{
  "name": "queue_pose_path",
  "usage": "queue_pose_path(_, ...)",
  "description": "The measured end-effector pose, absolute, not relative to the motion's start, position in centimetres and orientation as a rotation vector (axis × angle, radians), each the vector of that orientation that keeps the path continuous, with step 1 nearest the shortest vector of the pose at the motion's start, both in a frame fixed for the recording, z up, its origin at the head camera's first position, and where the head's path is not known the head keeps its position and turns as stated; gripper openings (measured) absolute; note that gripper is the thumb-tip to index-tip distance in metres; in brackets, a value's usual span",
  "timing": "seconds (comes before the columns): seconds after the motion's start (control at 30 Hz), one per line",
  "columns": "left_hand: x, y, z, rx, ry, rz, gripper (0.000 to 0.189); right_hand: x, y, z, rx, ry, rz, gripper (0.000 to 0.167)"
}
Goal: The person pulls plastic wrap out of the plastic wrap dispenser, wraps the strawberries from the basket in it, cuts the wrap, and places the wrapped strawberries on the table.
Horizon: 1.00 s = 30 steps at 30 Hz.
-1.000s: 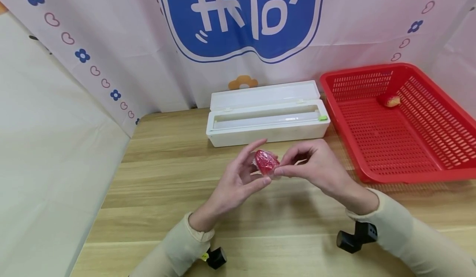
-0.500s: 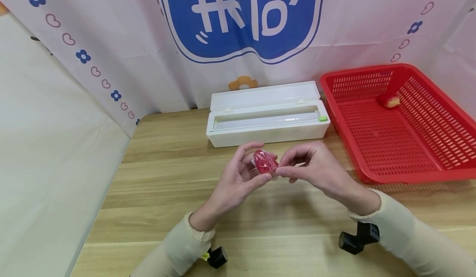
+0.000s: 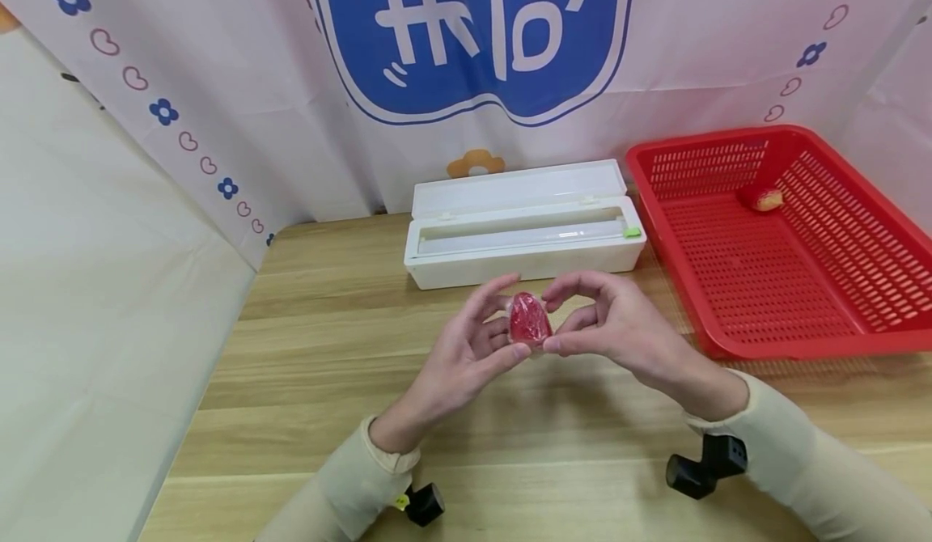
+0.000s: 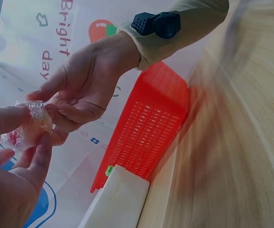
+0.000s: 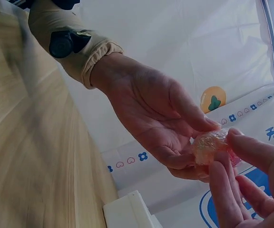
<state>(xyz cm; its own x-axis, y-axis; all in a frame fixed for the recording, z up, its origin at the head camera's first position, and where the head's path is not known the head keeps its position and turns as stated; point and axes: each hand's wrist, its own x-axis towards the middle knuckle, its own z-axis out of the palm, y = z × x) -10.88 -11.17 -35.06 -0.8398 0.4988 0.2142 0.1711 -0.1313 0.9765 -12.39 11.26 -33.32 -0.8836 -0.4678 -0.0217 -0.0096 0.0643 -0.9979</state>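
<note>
Raised in front of the white box is a small rounded red piece [image 3: 529, 319], wrapped in clear, crinkled cling film. Its underside looks pale through the film in the right wrist view, where the wrapped piece [image 5: 210, 147] lies between both sets of fingers. My left hand [image 3: 466, 356] holds it from the left between thumb and fingers. From the other side, my right hand [image 3: 629, 336] grips it, thumb at the lower edge and index finger curved at the upper right. Fingertips hide part of the piece in both wrist views.
A white cling film box [image 3: 524, 263] stands behind the hands, lid raised, a roll inside. To the right sits a red plastic basket [image 3: 808, 346] holding a red and yellowish piece [image 3: 764, 196] in its far part. A printed cloth [image 3: 306, 154] hangs behind the wooden table [image 3: 291, 388].
The wrapped piece has turned more upright and shifted slightly right. My right index finger has opened away from the thumb and up along its side. The left hand has barely moved.
</note>
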Motion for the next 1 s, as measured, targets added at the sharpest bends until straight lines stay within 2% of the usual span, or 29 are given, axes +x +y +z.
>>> queue_pose_path(0.17,-10.8,-11.3,-35.1,0.709,1.912,2.076,0.048,-12.2,11.4,-33.1,-0.554,2.006,-1.845,0.063)
queue_pose_path(0.27,-10.8,-11.4,-35.1,0.728,1.950,2.050,0.043,-12.0,11.3,-33.1,-0.576,2.042,-1.834,0.063)
queue_pose_path(0.53,-10.6,-10.9,-35.2,0.631,1.979,2.142,0.059,-11.4,10.7,-33.4,-0.521,2.165,-1.898,0.052)
queue_pose_path(0.77,-10.8,-10.4,-35.7,0.895,2.236,2.162,0.038,-11.3,10.4,-33.5,-0.499,2.213,-1.937,0.050)
queue_pose_path(1.0,-10.7,-10.7,-35.3,1.023,2.387,2.041,0.032,-11.1,10.8,-33.2,-0.555,2.351,-1.813,0.049)
